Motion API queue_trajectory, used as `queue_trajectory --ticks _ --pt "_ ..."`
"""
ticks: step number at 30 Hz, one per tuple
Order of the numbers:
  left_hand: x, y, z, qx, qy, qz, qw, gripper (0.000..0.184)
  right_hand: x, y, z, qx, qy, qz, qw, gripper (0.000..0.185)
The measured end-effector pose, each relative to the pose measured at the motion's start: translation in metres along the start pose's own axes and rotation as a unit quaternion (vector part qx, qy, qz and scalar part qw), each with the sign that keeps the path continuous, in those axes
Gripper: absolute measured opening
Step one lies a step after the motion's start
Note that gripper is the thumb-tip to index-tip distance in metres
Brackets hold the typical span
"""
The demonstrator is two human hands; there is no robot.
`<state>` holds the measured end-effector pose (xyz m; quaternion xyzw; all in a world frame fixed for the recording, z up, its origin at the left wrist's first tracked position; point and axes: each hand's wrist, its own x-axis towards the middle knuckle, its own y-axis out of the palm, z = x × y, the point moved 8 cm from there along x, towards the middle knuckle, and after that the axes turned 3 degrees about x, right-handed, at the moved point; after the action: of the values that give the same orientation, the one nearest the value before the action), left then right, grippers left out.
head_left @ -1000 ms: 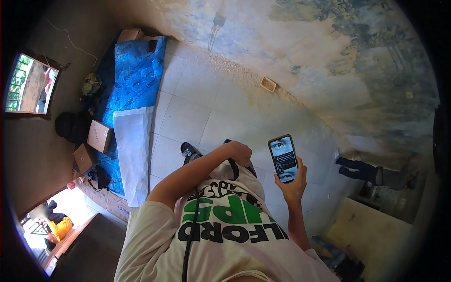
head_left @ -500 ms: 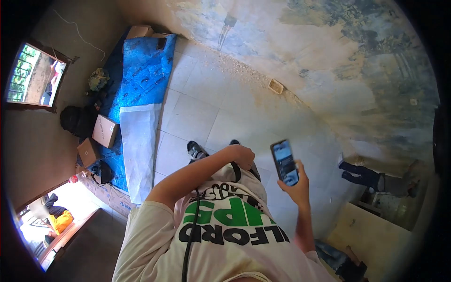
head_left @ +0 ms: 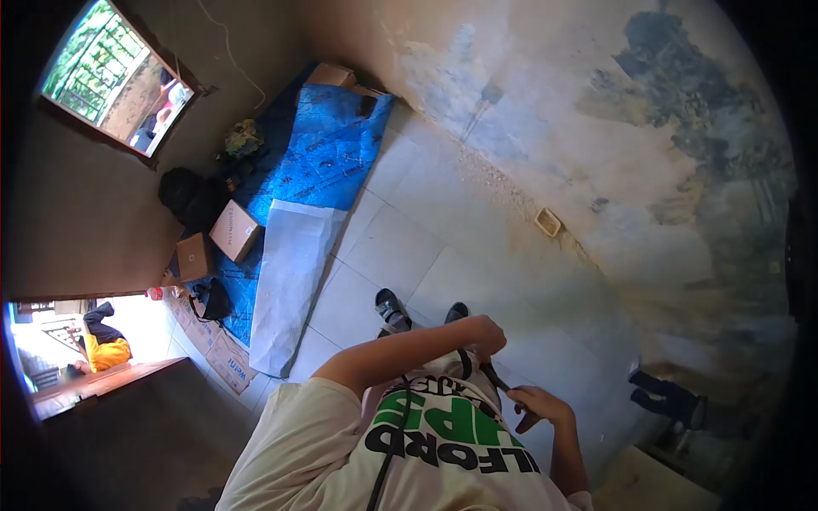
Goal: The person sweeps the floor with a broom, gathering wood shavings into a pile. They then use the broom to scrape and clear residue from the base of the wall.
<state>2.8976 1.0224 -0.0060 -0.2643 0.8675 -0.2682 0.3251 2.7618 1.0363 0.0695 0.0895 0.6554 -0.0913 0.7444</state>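
My left arm reaches across my body, and my left hand (head_left: pixel 487 336) is curled closed at my waist, close to the hem of my white printed shirt (head_left: pixel 456 426). Its fingers point away from view, so I cannot make out what they hold, if anything. Lower and to the right, my right hand (head_left: pixel 541 405) grips a phone (head_left: pixel 494 376), now seen almost edge-on as a thin dark bar. The screen is hidden. A dark cord (head_left: pixel 388 460) hangs down over the shirt.
Blue sheeting (head_left: pixel 328 153) covers part of the tiled floor, with cardboard boxes (head_left: pixel 234 231) and dark bags (head_left: pixel 183 194) beside it. A small tray (head_left: pixel 547 222) lies among debris along the stained wall. People show through a doorway (head_left: pixel 106 341) and at right (head_left: pixel 665 399).
My right hand has lowered toward my waist, and the phone has turned from screen-facing to edge-on. The view has swung, shifting the room rightward. My left hand stays closed at my waist.
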Motion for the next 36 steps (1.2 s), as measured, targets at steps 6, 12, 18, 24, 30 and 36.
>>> queue_trajectory --ticks 6,12,18,24,30,36 --pt "0.003 0.010 -0.009 -0.013 0.016 -0.001 1.000 0.025 0.049 0.024 0.019 -0.137 0.034 -0.045 0.989 0.075" --pt "-0.045 0.011 0.032 -0.150 0.025 -0.141 0.978 0.018 0.018 0.016 0.027 -0.049 -0.137 -0.066 0.987 0.054" --pt "-0.210 0.006 0.119 -0.292 -0.128 -0.337 0.886 0.021 0.039 0.000 0.072 -0.202 -0.353 -0.235 0.883 0.039" --pt "-0.388 0.002 0.134 -0.312 -0.258 -0.581 0.706 0.021 -0.080 -0.084 0.162 0.145 -0.639 -0.359 0.665 0.015" --pt "-0.468 -0.045 0.069 -0.221 -0.242 -0.712 0.621 0.046 -0.116 -0.096 0.184 0.096 -0.688 -0.470 0.544 0.023" --pt "-0.408 -0.009 0.075 -0.305 -0.273 -0.583 0.702 0.047 -0.089 -0.049 0.229 -0.070 -0.580 -0.513 0.629 0.015"
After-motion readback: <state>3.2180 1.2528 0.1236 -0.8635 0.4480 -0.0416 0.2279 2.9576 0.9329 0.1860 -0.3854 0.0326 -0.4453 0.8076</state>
